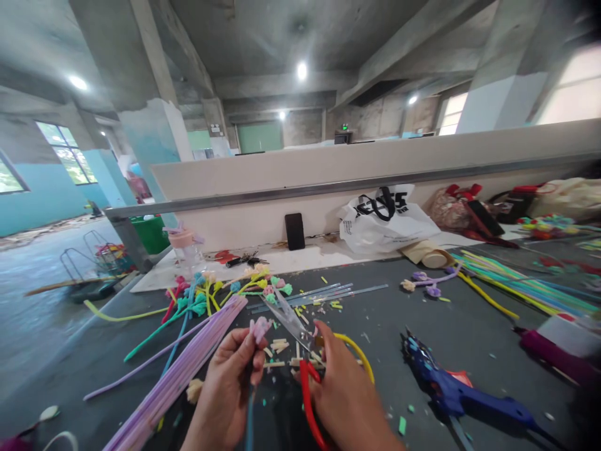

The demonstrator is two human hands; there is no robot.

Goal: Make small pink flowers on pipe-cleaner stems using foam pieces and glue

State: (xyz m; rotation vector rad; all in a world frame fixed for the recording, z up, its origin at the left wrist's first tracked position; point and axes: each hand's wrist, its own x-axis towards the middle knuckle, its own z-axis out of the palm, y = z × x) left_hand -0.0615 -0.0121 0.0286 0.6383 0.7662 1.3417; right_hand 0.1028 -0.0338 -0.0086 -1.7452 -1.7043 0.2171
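My left hand (228, 382) is closed, with thumb and fingers pinching a small pale purple pipe-cleaner flower (261, 328). A bluish stem (250, 416) runs down below that hand. In my right hand (345, 385) is a pair of scissors (292, 321) with a red handle; its blades point up and left, apart from each other, close to the flower's right side. A yellow curved piece shows behind the right hand, and I cannot tell if it belongs to the scissors. Short cream-coloured sticks (280, 346) lie on the dark table between the hands.
Purple pipe cleaners (188, 366) lie bundled at left, near finished colourful flowers (200, 300). Clear sticks (323, 294) lie ahead. A blue glue gun (469, 394) rests at right, below more pipe cleaners (521, 282). A phone (295, 232) and white bag (382, 222) stand against the partition.
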